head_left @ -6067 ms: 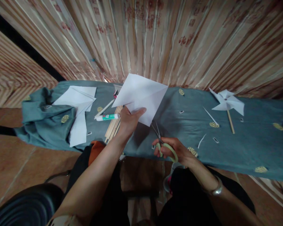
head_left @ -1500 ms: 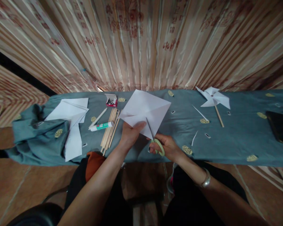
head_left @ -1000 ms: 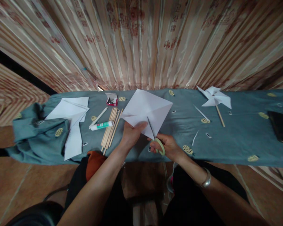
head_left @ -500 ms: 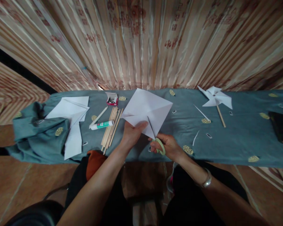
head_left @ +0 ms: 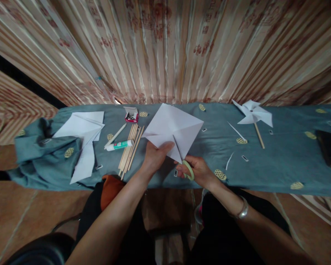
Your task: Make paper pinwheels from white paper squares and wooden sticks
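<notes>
A square white sheet of paper (head_left: 179, 117), creased along its diagonals, is held up over the table. My left hand (head_left: 156, 156) pinches its near left side, thumb on top and fingers underneath. Closed around the light green handles of a pair of scissors (head_left: 189, 170) is my right hand (head_left: 200, 171). The scissor blades lie at the paper's near corner, where a dark slit runs inward toward the middle. Part of the blades is hidden by the paper.
Left of the paper lie several wooden sticks (head_left: 128, 151), a glue stick (head_left: 120, 145), a white pencil-like stick (head_left: 116, 135), a small box of metal pins (head_left: 131, 115) and white paper pieces (head_left: 84, 125). To the right are a paper pinwheel (head_left: 253, 112), thin paper strips (head_left: 237, 131) and a dark phone-like object (head_left: 329, 147).
Both hands, the paper and the scissors keep nearly the same pose, with only a tiny shift to the right. The lower end of the paper piece at the left has swung slightly leftward.
</notes>
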Motion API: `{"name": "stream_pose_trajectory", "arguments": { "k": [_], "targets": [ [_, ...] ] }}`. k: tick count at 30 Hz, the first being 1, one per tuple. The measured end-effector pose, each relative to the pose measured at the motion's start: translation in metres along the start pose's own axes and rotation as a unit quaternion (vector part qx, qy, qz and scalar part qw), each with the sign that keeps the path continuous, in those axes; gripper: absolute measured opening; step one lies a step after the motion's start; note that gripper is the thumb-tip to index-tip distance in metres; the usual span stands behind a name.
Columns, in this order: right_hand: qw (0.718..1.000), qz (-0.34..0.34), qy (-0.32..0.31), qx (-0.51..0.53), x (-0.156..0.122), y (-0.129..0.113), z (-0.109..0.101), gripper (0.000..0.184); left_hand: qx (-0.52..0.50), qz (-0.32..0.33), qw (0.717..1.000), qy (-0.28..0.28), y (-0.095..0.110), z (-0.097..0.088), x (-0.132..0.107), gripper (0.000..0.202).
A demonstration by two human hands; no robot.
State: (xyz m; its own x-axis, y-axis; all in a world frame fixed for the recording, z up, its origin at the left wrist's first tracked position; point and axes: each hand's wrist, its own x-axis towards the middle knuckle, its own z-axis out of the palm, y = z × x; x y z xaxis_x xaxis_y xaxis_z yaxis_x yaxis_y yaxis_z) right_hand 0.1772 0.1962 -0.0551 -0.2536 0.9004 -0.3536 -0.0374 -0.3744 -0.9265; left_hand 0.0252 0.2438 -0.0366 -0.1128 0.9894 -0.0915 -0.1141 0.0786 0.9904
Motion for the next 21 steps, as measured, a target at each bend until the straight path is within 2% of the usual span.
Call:
{"name": "stream_pose_trajectory", "arguments": {
  "k": [11,16,21],
  "targets": [
    [1.000,-0.004,-0.002,0.002,0.001,0.000,0.001,0.049,-0.008,0.007,1.000,0.005,0.001,0.001,-0.001,0.023],
    [0.999,-0.002,-0.052,-0.013,-0.002,0.000,-0.006,0.054,-0.015,0.021,0.999,0.020,0.004,-0.001,0.003,0.026],
    [0.985,0.017,-0.133,-0.106,-0.011,-0.014,-0.031,0.053,-0.055,0.024,0.997,0.049,0.007,-0.009,0.013,0.035]
  ]
}}
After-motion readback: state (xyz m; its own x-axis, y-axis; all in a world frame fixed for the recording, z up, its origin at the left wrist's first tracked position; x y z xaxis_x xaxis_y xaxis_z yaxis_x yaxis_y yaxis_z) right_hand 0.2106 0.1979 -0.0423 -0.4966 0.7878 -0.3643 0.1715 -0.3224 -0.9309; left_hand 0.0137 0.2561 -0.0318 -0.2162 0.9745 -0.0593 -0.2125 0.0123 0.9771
